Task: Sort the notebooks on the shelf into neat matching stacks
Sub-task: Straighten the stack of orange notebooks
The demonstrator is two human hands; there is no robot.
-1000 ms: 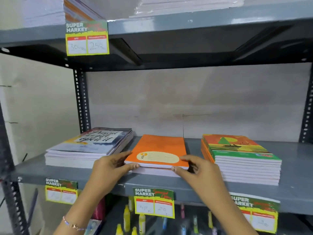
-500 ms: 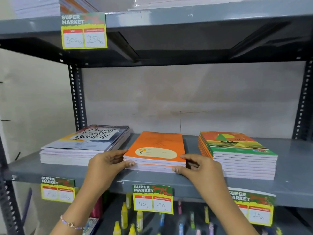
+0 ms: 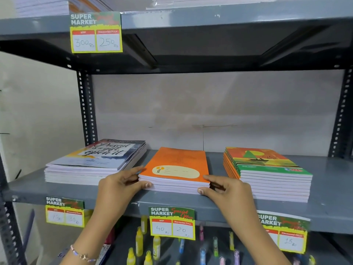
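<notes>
Lower shelf, nearest: small bottles, mostly yellow, some blue and pink; count unclear through blur.

Shelf edge: three price tags, left, middle reading 40 and 20, right.

Hands: two. Left hand and right hand each hold a front corner of the orange stack, grip pressed against its edges, thumbs on the front, fingers along the sides.

Middle shelf: three notebook stacks, side by side and apart.
- Left: lettered-cover stack, about six.
- Centre: orange stack, about four, at the front edge.
- Right: green-and-orange stack, about nine.

Top shelf: one price tag reading 300 and 250; paper stacks above, cropped.
</notes>
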